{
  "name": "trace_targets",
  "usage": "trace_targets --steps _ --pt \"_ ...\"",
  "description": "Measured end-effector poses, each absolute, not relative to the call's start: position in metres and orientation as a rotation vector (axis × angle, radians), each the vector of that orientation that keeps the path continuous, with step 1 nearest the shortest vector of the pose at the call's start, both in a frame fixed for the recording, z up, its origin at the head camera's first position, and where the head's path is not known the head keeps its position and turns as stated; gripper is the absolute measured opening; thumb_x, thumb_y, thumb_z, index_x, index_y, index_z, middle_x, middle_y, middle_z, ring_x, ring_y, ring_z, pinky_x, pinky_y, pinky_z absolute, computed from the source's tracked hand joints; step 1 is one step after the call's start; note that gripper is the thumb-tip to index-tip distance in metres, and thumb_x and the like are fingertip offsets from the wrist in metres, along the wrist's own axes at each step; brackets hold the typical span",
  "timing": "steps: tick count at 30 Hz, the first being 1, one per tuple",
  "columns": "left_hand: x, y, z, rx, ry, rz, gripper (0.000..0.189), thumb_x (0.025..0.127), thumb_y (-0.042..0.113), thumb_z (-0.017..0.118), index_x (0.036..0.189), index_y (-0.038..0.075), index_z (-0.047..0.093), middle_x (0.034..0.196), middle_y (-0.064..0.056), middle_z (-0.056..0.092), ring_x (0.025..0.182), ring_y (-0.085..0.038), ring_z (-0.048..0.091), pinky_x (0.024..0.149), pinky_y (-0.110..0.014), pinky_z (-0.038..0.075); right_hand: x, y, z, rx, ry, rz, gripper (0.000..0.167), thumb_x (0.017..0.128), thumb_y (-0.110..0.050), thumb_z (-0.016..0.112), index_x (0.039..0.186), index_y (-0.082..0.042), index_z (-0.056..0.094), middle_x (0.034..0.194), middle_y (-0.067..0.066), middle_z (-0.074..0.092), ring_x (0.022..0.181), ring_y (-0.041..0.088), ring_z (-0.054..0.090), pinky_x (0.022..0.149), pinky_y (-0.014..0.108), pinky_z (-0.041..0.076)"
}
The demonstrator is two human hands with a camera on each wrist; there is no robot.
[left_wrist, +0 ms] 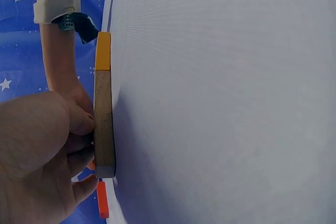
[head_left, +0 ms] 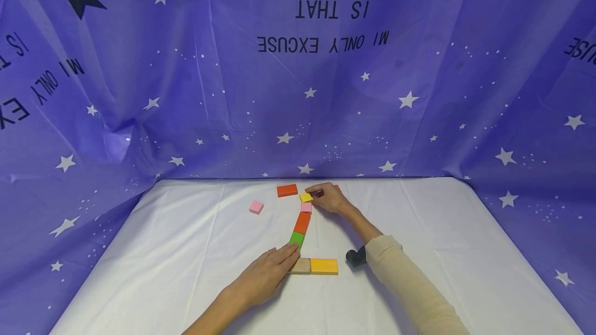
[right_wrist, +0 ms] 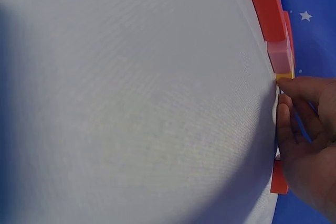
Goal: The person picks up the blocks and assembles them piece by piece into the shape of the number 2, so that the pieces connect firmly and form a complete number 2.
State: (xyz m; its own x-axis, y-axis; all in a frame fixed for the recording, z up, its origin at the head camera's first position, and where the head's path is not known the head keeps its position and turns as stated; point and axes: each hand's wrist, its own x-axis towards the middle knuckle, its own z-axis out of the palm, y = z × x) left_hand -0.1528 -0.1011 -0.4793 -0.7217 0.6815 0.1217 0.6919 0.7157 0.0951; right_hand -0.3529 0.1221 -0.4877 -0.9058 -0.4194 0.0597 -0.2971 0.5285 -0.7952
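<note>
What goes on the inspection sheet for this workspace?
Surface: creased white cloth.
Job's things: wooden block against yellow-orange block; green block, red block, pink block, small yellow block in a row.
Clutter: loose pink block, loose red block left of them; another red block part-hidden; dark item at right sleeve.
Grips: left grip extends over wooden block to green block; right grip pinches small yellow block.
Cables: nothing seen.
Surroundings: purple star-printed backdrop.

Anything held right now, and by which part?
Right hand pinches the small yellow block at its right side; left hand touches the plain wooden block.
</note>
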Motion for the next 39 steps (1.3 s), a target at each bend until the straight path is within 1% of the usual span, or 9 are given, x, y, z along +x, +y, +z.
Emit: trace_targets --steps 8,16,26,35,39 --pt "-0.1541 -0.1007 -0.4787 -1.138 -2.845 -0.206 0.045 0.101 0.012 0.056 0.144 0.001 0.051 0.151 -0.012 0.046 0.14 -0.024 0.041 0.107 -0.046 0.042 -0.3533 0.1221 -0.4876 -0.599 2.634 -1.325 0.037 0.084 0.006 0.072 0.12 -0.002 0.072 0.118 0.012 0.071 0.102 0.026 0.067 0.087 0.035 0.055" --pt "-0.1536 -0.1004 -0.4795 -1.136 -2.85 -0.218 0.044 0.102 0.012 0.054 0.144 0.001 0.051 0.151 -0.013 0.046 0.14 -0.024 0.042 0.106 -0.046 0.042 -0.3518 0.1226 -0.4871 -0.615 2.653 -1.311 0.036 0.084 0.005 0.071 0.12 -0.002 0.073 0.117 0.012 0.071 0.101 0.026 0.067 0.086 0.035 0.055" --pt "-0.1539 -0.1001 -0.4802 -1.143 -2.829 -0.203 0.044 0.101 0.011 0.057 0.143 0.001 0.052 0.15 -0.012 0.048 0.138 -0.023 0.044 0.105 -0.045 0.044 -0.3529 0.1219 -0.4891 -0.606 2.664 -1.296 0.036 0.084 0.004 0.073 0.119 -0.005 0.074 0.116 0.011 0.071 0.1 0.024 0.067 0.086 0.035 0.055" --pt "-0.1541 -0.1 -0.4799 -1.143 -2.839 -0.203 0.044 0.101 0.012 0.056 0.144 0.001 0.052 0.15 -0.012 0.047 0.139 -0.023 0.043 0.106 -0.045 0.043 -0.3532 0.1214 -0.4906 -0.604 2.652 -1.312 0.037 0.084 0.006 0.071 0.119 -0.004 0.073 0.116 0.011 0.071 0.1 0.024 0.067 0.085 0.034 0.055" --pt "-0.1536 -0.1 -0.4797 -1.14 -2.846 -0.204 0.044 0.102 0.012 0.055 0.144 0.001 0.051 0.151 -0.012 0.046 0.139 -0.023 0.042 0.106 -0.045 0.043 -0.3533 0.1219 -0.4918 -0.626 2.644 -1.327 0.04 0.083 0.01 0.068 0.121 -0.001 0.071 0.117 0.014 0.07 0.101 0.027 0.066 0.085 0.035 0.056"
